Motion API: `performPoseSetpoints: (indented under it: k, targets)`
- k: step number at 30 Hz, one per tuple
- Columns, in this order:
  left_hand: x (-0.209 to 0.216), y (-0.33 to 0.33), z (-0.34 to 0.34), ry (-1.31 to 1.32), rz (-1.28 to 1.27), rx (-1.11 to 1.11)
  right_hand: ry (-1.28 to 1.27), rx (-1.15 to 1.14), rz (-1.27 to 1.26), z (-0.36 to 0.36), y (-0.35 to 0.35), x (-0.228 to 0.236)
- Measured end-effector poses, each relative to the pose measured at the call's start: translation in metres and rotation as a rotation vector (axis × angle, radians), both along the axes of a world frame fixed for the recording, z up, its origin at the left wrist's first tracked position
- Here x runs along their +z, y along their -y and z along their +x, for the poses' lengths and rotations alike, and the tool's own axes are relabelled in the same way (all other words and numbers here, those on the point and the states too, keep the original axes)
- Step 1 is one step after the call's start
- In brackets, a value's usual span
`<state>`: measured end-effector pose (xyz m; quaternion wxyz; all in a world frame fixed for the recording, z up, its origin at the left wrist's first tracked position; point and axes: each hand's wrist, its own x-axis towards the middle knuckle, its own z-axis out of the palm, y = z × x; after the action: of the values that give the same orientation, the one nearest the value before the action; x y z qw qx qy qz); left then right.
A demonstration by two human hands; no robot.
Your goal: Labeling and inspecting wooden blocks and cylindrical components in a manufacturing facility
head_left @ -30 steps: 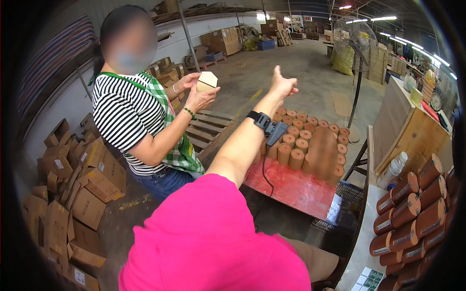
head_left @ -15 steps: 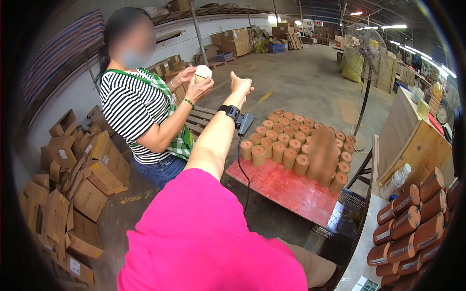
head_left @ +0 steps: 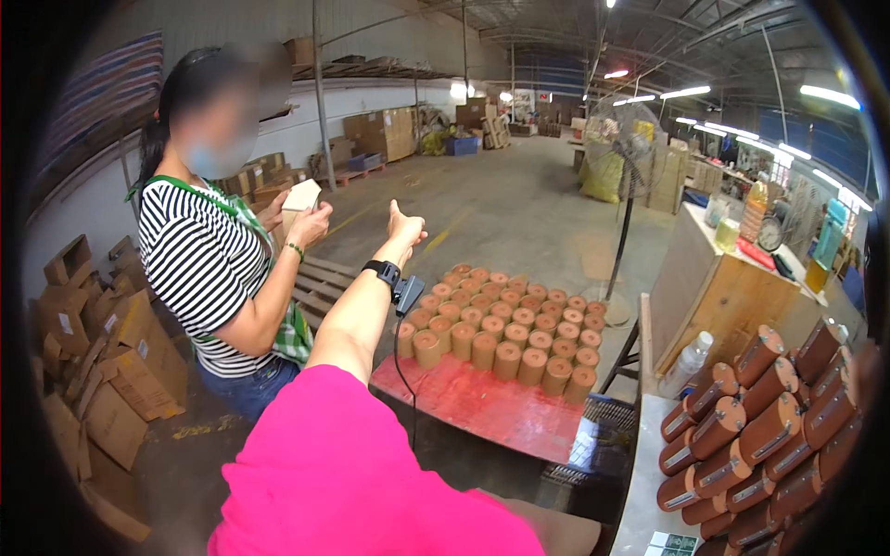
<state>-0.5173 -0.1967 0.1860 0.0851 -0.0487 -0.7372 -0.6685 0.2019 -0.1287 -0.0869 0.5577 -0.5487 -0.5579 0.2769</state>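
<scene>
Observed left hand [head_left: 406,229] empty, thumb spread, beyond red surface's [head_left: 501,408] left rear corner. Cannot tell right hand's state. Found brown cylinders [head_left: 508,357] standing on surface. Could topple some by snagging wrist cable [head_left: 413,408].

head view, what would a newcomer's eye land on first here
Probably the bright pink shirt filling the lower middle, with the person's left hand stretched out, empty, just left of centre. Next, the many brown cylinders standing in rows on the red board, right of that arm. At the left, a co-worker in stripes holds a pale angular block.
</scene>
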Motion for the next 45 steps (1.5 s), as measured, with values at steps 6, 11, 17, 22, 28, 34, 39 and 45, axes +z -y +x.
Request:
performPoseSetpoints:
  k: [6,11,17,22,28,34,39,45]
  targets:
    - [0.061,-0.047,0.020,-0.105,0.057,-0.309,-0.084,0.043,-0.068,-0.013,0.012,0.030]
    - [0.107,-0.087,0.040,-0.162,-0.007,-0.452,-0.088,0.051,-0.100,-0.009,0.014,0.035]
    - [0.126,-0.100,0.052,-0.151,-0.067,-0.510,-0.135,0.042,-0.133,-0.002,0.015,0.033]
    - [0.117,-0.103,0.050,-0.146,-0.090,-0.556,-0.125,0.033,-0.152,0.008,0.018,0.037]
    - [0.089,-0.111,0.046,-0.084,-0.112,-0.563,-0.158,0.003,-0.144,0.015,0.016,0.030]
    - [0.073,-0.110,0.034,-0.046,-0.105,-0.572,-0.079,0.004,-0.078,0.011,0.017,0.037]
    - [0.067,-0.112,0.024,-0.034,-0.108,-0.540,-0.090,0.018,-0.145,0.004,0.022,0.054]
    - [0.058,-0.116,0.021,0.017,-0.146,-0.560,-0.121,0.009,-0.170,-0.004,0.020,0.053]
